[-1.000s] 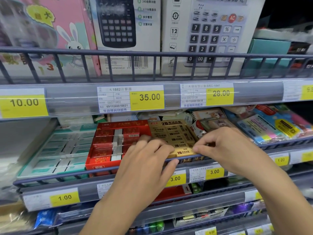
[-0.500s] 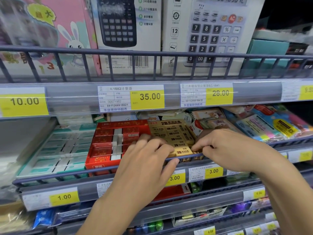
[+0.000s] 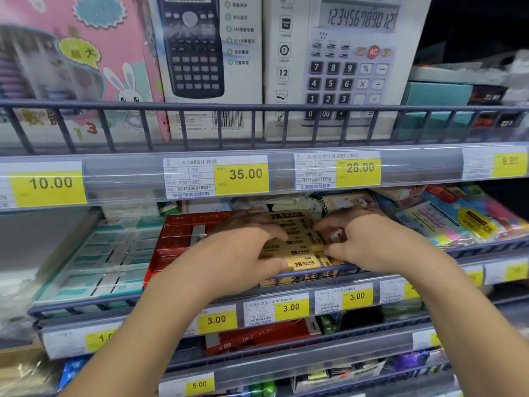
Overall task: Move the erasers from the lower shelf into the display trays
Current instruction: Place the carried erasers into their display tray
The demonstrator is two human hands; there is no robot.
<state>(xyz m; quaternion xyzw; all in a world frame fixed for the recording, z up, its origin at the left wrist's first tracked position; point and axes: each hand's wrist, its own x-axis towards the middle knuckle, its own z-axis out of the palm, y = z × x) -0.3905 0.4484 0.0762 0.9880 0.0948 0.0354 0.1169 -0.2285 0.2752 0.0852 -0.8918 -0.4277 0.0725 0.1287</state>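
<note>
Both hands moved deeper into gold 2B eraser tray (image 3: 297,242): left hand (image 3: 243,253) flat pressing erasers, right hand (image 3: 369,242) pinching them square; seating nearly done.

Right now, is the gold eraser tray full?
Looks nearly full: gold cardboard eraser tray shows rows of erasers, though both hands hide parts.

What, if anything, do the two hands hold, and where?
Both hands rest on the gold erasers in their tray, fingers on the erasers' sides; a firm grip cannot be told.

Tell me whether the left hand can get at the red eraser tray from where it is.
Probably yes: the left hand lies over the gold tray, right beside the red eraser tray, whose top is uncovered.
</note>
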